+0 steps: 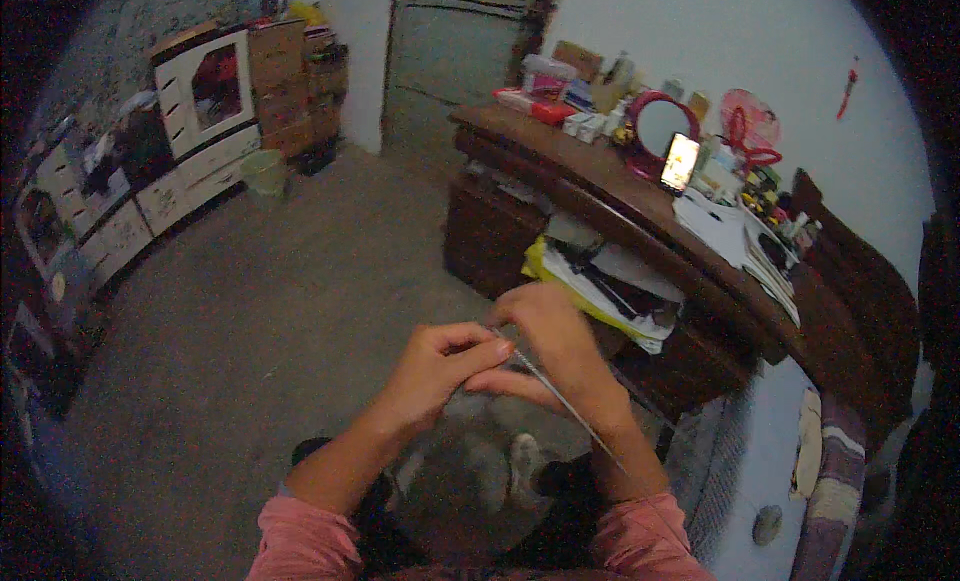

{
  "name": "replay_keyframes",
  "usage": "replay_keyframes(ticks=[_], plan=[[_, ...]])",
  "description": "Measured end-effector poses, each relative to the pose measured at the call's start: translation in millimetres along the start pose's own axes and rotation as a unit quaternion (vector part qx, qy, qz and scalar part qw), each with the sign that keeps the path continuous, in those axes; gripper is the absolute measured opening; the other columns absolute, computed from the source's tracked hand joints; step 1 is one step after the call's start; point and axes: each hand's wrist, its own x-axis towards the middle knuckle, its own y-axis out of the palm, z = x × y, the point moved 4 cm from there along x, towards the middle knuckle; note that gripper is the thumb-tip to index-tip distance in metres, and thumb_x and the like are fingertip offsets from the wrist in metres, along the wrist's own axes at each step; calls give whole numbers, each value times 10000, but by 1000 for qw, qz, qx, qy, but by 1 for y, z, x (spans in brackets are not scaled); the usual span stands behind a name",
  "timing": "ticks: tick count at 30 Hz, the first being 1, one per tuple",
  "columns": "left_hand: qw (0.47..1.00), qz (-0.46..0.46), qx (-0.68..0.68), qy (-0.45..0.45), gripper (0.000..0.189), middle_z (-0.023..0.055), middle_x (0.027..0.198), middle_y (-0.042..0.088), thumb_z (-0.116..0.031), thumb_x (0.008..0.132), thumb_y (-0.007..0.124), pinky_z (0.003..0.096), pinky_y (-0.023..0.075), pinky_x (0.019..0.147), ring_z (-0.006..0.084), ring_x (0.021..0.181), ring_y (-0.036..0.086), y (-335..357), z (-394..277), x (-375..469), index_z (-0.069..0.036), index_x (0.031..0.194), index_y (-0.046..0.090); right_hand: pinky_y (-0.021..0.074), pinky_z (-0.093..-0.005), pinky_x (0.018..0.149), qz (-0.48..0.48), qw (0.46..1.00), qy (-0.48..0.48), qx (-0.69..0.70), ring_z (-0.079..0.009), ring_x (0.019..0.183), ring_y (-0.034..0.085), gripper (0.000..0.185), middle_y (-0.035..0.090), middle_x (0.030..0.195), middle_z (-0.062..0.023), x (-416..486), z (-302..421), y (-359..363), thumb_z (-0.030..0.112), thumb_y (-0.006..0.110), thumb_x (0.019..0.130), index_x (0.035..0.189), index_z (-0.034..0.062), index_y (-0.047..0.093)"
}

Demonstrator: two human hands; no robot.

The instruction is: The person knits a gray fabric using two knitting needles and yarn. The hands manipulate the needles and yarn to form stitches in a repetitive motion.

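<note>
My left hand pinches one end of a thin, pale, straight strip between thumb and forefinger. It looks like a slim needle or stiff cord with a twisted or stitched surface; the dim picture does not settle which. From the fingertips it slants down to the right, across my right wrist, and a fainter thin line carries on towards the pink sleeve. My right hand, blurred, arches close around the left fingertips. Its thumb lies below the left thumb, and its curled fingertips are partly hidden, so whether they grip anything is unclear.
A dark wooden desk at the right bears a lit phone, a round mirror and papers. A bag juts out beneath it. White cabinets and a bin stand at left; bedding lies at lower right.
</note>
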Motion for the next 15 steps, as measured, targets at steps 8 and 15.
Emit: replay_keyframes(ticks=[8, 15], plan=[[987, -1, -162, 2, 131, 54, 844, 664, -79, 827, 647, 237, 501, 700, 120, 749, 627, -15, -12, 1, 8, 925, 656, 401, -353, 673, -81, 993, -71, -38, -253, 750, 520, 290, 582, 827, -69, -8, 4, -23, 270, 732, 734, 925, 61, 673], [991, 8, -128, 20, 105, 56, 849, 662, -66, 812, 673, 236, 501, 703, 109, 759, 622, -20, -11, 1, -6, 893, 642, 399, -353, 671, -10, 992, -23, 123, -250, 745, 510, 240, 565, 797, -68, -8, -7, -29, 253, 682, 780, 915, 56, 665]])
